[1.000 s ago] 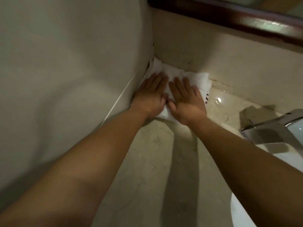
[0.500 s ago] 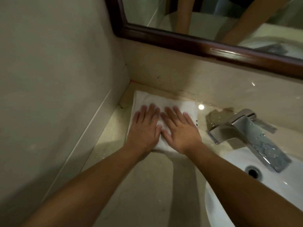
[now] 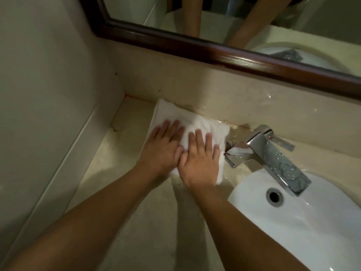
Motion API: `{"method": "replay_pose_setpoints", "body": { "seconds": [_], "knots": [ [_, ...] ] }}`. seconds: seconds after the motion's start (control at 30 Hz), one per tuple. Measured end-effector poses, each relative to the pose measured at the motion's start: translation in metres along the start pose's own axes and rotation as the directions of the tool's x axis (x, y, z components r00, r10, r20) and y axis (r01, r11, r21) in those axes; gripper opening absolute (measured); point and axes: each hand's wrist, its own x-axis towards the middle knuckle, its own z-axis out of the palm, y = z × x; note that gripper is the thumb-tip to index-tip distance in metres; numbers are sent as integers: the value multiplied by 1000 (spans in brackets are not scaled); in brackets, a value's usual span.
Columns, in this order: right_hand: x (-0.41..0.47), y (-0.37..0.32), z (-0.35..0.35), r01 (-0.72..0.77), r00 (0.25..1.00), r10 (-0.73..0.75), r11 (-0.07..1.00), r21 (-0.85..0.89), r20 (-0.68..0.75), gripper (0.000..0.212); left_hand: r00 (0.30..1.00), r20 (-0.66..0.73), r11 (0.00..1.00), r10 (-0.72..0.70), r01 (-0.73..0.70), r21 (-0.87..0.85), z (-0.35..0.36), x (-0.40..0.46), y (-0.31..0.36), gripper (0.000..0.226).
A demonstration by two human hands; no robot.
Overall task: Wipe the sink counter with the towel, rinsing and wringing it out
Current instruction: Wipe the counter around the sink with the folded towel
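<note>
A white towel lies flat on the beige stone counter, its far edge against the backsplash and its right edge touching the base of the chrome faucet. My left hand and my right hand press down on it side by side, fingers straight and pointing away from me. The white sink basin sits to the right, with its drain hole under the spout.
A side wall with a white trim strip bounds the counter on the left. A dark wood mirror frame runs above the backsplash. Water glistens on the counter behind the faucet.
Both hands have slid the towel along the backsplash out of the left corner to the right, up to the faucet base. The view has swung right, showing the basin.
</note>
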Motion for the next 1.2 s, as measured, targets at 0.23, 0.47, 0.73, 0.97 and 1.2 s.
{"method": "replay_pose_setpoints", "body": {
  "seconds": [0.23, 0.47, 0.73, 0.97, 1.2],
  "knots": [
    [-3, 5, -7, 24, 999, -24, 1000, -2, 29, 66, 997, 71, 999, 42, -44, 21, -2, 4, 2, 61],
    [45, 16, -9, 56, 998, -58, 997, -60, -32, 66, 999, -46, 997, 23, -27, -76, 4, 34, 0, 59],
    [17, 16, -1, 115, 984, -116, 993, -13, -135, 56, 999, -29, 998, -44, 42, -55, 5, 5, 8, 63],
    [-24, 19, 4, 193, 976, -190, 981, 14, -107, 57, 995, -81, 996, -50, 44, -73, 9, -40, 17, 56],
    [-59, 49, 3, 285, 957, -285, 958, -19, -50, 57, 997, -38, 995, -74, 70, -76, 14, -76, 51, 59]
  ]
}}
